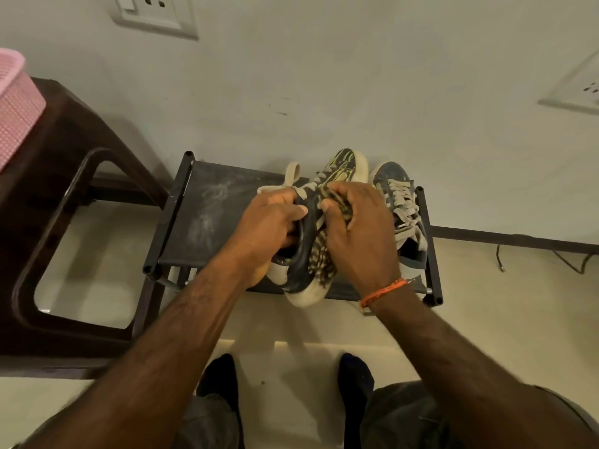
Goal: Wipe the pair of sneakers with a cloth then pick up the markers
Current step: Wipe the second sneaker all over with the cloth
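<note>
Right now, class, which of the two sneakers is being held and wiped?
The sneaker with yellow-green markings: the left hand grips it while the right hand presses a patterned cloth on it. The other sneaker rests untouched on the rack.

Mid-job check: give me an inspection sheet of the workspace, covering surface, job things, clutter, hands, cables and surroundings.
Surface: low black rack against the wall, pale dusty smears on its top.
Job's things: one sneaker lifted over the rack; second sneaker resting on the rack's right end; patterned cloth pressed on the lifted sneaker; markers: nothing seen.
Clutter: nothing seen.
Hands: left hand grips the lifted sneaker at its opening; right hand holds the cloth against it.
Cables: thin dark cable on the floor at right.
Surroundings: dark stool at left with pink basket; wall sockets above.
</note>
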